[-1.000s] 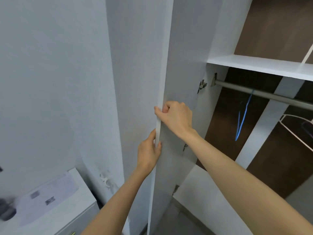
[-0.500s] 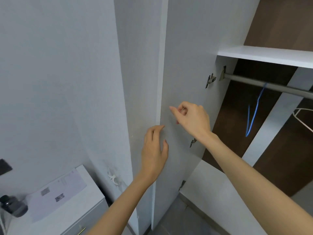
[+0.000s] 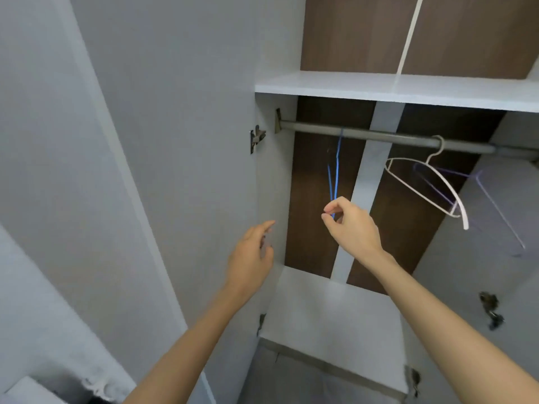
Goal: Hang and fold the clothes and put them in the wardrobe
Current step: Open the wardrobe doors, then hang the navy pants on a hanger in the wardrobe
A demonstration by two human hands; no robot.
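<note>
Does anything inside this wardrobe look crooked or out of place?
The white hanger on the rail hangs askew, one arm dipping low, while the blue hanger hangs straight. Nothing looks damaged.

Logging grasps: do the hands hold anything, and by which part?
Left hand holds nothing. Right hand curls at the lower end of the blue hanger; grip cannot be told.

The left hand (image 3: 250, 259) and right hand (image 3: 351, 225) are bare; the left forearm (image 3: 186, 345) and right forearm (image 3: 437, 310) are uncovered too, as far as they show (left fingers (image 3: 264, 228) blurred).
</note>
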